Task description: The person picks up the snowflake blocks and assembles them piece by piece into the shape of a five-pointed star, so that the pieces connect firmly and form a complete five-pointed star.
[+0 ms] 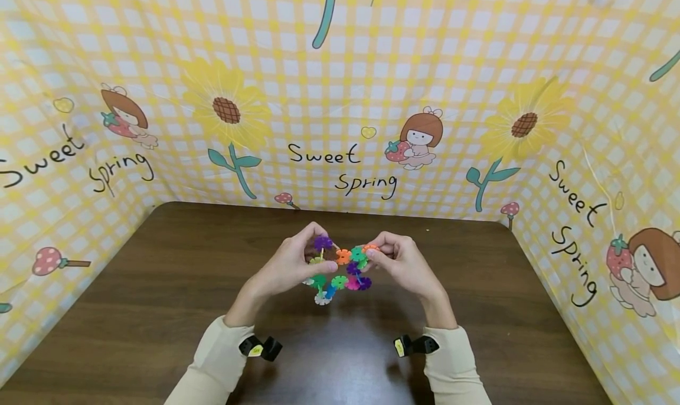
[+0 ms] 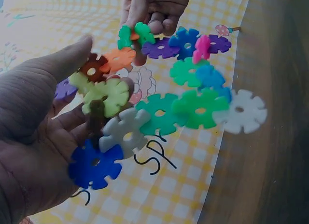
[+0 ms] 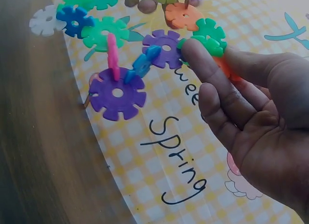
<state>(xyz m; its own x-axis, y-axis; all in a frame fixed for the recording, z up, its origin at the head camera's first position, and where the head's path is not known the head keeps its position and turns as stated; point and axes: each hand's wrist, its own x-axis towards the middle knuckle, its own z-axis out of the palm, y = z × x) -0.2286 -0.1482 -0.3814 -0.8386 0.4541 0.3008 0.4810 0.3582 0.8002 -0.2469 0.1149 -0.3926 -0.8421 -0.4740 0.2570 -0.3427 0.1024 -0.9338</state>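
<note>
A ring of interlocking plastic snowflake discs (image 1: 339, 282) in many colours is held up between both hands above the table. My left hand (image 1: 284, 264) grips its left side, the thumb in front and the fingers behind, around the lime disc (image 2: 107, 97) and brown disc (image 2: 94, 65). A blue disc (image 2: 96, 164) hangs close to that palm. On the other side my right hand (image 1: 408, 267) pinches the orange disc (image 3: 228, 69) beside two green discs (image 3: 210, 33). Purple (image 3: 117, 94), pink (image 3: 112, 55) and white discs (image 2: 240, 111) show along the near part. Fingers partly hide the held pieces.
A dark brown wooden table (image 1: 329, 358) lies below the hands. Yellow checked cloth (image 1: 319, 98) with printed flowers, figures and lettering rises around its back, left and right sides. A black camera strap (image 1: 260, 347) sits on each wrist.
</note>
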